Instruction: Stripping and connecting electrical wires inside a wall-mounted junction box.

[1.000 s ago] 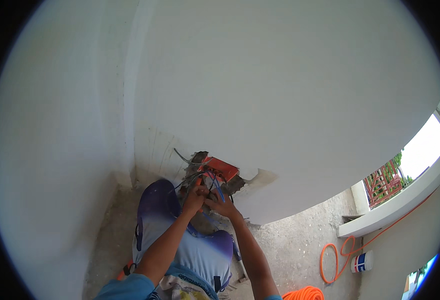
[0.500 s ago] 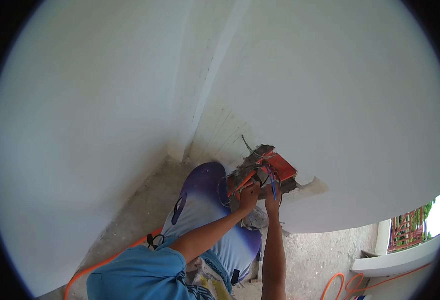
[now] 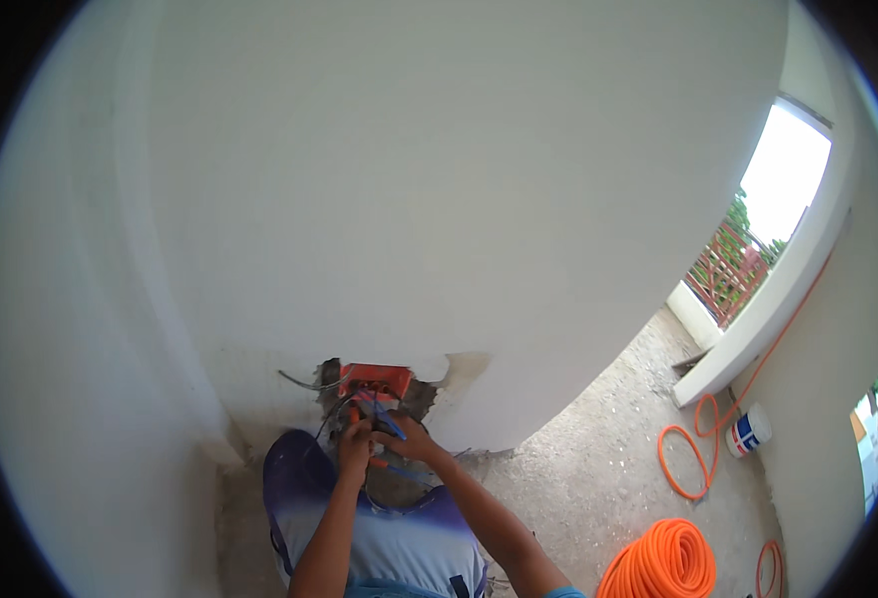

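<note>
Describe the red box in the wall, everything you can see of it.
The red box looks like hard plastic, roughly rectangular and hollow. It sits low in the white wall, inside a ragged hole whose rough, dark edges show on both sides. Its upper edge runs nearly level. Blue wires hang at its lower front. The left hand and right hand are just below; whether either touches it is unclear. Its inner details are too small to make out.

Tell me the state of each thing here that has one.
Wall: broken open low down
Orange box: set in the opening
Grey wire: loose end sticking out
Blue wires: exposed, at the right hand
Orange coil: wound up
Orange hose: loosely looped
White bucket: upright or tipped, unclear
</note>
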Demonstrator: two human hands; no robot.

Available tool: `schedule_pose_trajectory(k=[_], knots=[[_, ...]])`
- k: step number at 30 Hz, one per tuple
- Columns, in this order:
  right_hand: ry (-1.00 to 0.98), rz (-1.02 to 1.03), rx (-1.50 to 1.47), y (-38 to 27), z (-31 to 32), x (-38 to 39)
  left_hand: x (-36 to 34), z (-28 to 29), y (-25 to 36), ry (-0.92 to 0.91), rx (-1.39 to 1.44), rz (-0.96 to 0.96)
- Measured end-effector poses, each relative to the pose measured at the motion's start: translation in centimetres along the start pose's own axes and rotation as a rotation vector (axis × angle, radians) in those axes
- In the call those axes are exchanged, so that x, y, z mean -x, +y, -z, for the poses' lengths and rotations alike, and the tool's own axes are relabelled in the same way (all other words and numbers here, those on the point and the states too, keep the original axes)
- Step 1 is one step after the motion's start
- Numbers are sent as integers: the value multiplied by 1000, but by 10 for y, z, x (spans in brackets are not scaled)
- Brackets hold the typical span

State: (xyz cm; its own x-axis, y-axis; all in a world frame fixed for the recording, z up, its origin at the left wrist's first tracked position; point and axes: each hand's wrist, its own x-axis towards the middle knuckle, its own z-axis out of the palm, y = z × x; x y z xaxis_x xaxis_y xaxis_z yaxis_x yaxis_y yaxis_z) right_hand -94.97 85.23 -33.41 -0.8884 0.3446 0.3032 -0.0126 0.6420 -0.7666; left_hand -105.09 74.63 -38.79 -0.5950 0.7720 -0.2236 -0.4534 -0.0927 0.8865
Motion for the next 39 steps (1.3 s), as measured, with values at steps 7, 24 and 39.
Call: schedule_pose_trajectory(k=[7, 24, 39], knots=[[-191, -58, -10, 3, 9, 8, -2, 5, -5, -114, 86, -3], [-803, -266, -1095, -100, -12, 35, -42, 30, -55, -106, 41, -181], [175, 5, -459, -93, -62, 32, 27, -20, -29, -263, 569, -453]])
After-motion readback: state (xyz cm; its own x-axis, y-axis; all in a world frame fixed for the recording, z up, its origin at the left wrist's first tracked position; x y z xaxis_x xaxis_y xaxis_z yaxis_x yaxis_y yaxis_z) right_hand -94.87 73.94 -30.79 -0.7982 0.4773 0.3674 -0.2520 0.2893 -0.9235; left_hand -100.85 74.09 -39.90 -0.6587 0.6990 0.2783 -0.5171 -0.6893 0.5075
